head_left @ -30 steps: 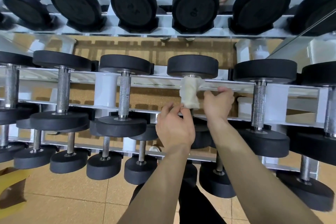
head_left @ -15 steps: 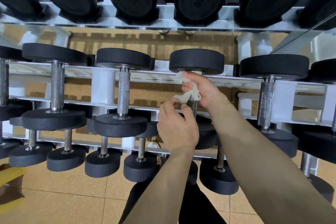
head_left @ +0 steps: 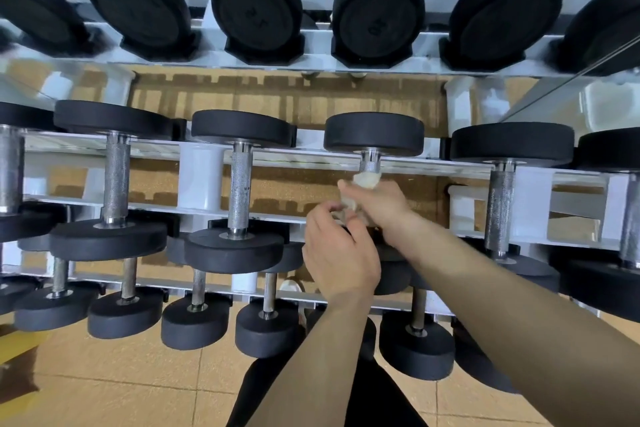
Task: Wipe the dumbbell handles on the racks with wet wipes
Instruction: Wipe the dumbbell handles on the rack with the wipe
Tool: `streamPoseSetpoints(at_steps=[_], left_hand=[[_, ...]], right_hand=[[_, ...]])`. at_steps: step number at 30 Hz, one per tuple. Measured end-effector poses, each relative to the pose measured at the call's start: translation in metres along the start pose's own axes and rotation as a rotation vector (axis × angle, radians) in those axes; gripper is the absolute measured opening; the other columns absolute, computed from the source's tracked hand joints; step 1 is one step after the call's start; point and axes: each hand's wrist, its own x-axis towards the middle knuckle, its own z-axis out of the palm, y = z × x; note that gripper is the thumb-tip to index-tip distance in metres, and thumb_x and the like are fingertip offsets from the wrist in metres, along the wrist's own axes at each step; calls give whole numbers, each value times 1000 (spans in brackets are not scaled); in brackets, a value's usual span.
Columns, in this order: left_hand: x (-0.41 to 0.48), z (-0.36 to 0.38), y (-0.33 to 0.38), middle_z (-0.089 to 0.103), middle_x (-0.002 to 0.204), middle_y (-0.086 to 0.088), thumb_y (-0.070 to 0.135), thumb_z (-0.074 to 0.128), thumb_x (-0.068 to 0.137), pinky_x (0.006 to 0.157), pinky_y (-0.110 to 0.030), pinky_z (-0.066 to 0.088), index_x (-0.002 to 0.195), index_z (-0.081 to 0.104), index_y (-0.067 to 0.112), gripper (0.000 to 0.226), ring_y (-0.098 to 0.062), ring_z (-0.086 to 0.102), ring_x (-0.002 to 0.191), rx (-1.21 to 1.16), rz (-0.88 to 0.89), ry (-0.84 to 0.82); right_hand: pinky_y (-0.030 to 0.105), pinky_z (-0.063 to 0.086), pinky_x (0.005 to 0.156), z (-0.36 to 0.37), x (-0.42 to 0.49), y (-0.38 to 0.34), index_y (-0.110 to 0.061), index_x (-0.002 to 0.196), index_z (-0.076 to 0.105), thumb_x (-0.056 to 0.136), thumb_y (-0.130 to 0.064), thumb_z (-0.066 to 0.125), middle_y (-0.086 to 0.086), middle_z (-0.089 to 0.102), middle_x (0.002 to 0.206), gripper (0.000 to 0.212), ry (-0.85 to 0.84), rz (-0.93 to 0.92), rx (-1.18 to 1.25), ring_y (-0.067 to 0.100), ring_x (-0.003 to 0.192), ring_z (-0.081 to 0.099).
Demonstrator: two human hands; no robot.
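**Wipe wrapped on a middle-row handle**

Head view: a 3-tier rack [head_left: 201, 180] of white-painted metal rails and posts fills the frame. On the middle tier, 1 dumbbell [head_left: 374, 133] lies with its far head, a round, matte black disc, resting on the back rail. Its handle [head_left: 370, 163] is bright steel with fine knurling, and only a short stretch shows just below that head.

A crumpled, off-white wipe [head_left: 365, 180] is bunched around the handle directly under the bare stretch. The right hand [head_left: 379, 206] grips the handle through the wipe, fingers curled round both and the thumb across the top. The left hand [head_left: 341, 256] sits just below it. Its fingers curl in against the wipe's lower end, but I cannot tell whether they pinch the cloth or only touch it.

The neighbour handles [head_left: 240, 187] on the same tier are thick, grey, knurled bars with smooth collars at each end.

The top row [head_left: 256, 7] shows flat black head faces sitting in dark angular cradles. They carry embossed numerals, too blurred to read surely. The bottom row [head_left: 266, 329] holds smaller black heads on thin smooth bars.

The floor [head_left: 121, 392] is tan tile with dark grout lines. Black trousers [head_left: 311, 399] show between the forearms.
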Motion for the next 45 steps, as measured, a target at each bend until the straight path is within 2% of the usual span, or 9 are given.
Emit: streamPoseSetpoints(at_steps=[3, 6, 11, 18, 23, 26, 33, 42, 45], left_hand=[[0, 2, -2, 56, 114, 14, 46, 33, 92, 92, -45, 48, 114, 50, 29, 33, -15, 55, 106, 14, 0, 2], [1, 4, -6, 56, 112, 14, 41, 39, 97, 91, -45, 48, 114, 51, 29, 24, -14, 55, 105, 34, 9, 7], [2, 5, -6, 53, 109, 15, 38, 43, 99, 90, -45, 47, 111, 50, 29, 17, -15, 55, 102, 32, 18, 8], [0, 1, -1, 54, 113, 11, 49, 30, 92, 88, -47, 47, 114, 50, 26, 38, -19, 56, 102, 24, 19, -2], [0, 2, -1, 54, 113, 13, 44, 32, 93, 90, -45, 47, 113, 52, 26, 34, -17, 56, 102, 18, 21, -1], [0, 1, -1, 52, 111, 15, 45, 32, 93, 91, -44, 47, 115, 52, 26, 35, -16, 56, 103, 24, 29, -6], [1, 3, -3, 53, 113, 13, 45, 32, 93, 91, -46, 47, 116, 52, 26, 36, -16, 55, 103, 19, 29, -8], [1, 1, -4, 54, 110, 11, 41, 36, 94, 89, -49, 47, 109, 52, 28, 25, -18, 56, 101, 6, 35, -6], [0, 2, -4, 55, 112, 8, 41, 36, 95, 88, -48, 47, 112, 53, 24, 29, -20, 56, 101, 21, 43, 2]], right_hand=[[30, 59, 66, -9, 16, -21, -10, 97, 70, 83, -25, 82, 6, 73, 84, 23, -215, 165, 301, 12, 70, 72], [21, 50, 50, -12, 31, -15, -19, 85, 59, 86, -29, 77, -7, 61, 56, 21, -381, 176, 481, 2, 49, 59], [22, 42, 60, -16, 35, 5, -18, 65, 53, 75, -36, 87, -6, 47, 56, 39, -584, 177, 517, 9, 51, 45], [35, 58, 76, 4, -4, 7, -14, 91, 68, 88, -29, 77, 4, 73, 90, 18, 83, -19, -151, 17, 82, 70], [34, 60, 74, 13, 12, -13, -10, 92, 70, 80, -26, 84, 6, 74, 88, 24, 209, 45, -4, 22, 83, 73], [35, 61, 59, 6, 22, -26, -5, 88, 68, 81, -10, 84, 12, 71, 86, 18, 26, 102, 360, 29, 92, 71], [17, 43, 53, -11, 51, 5, -20, 63, 55, 89, -18, 62, -10, 46, 50, 27, -620, 177, 704, 4, 45, 43], [27, 54, 65, -7, -6, 17, -5, 90, 70, 84, -18, 76, 10, 72, 85, 16, -83, -61, -319, 11, 72, 67], [34, 58, 66, -2, 4, 4, -5, 105, 69, 75, -24, 87, 11, 74, 92, 41, 4, 63, -96, 22, 82, 73]])
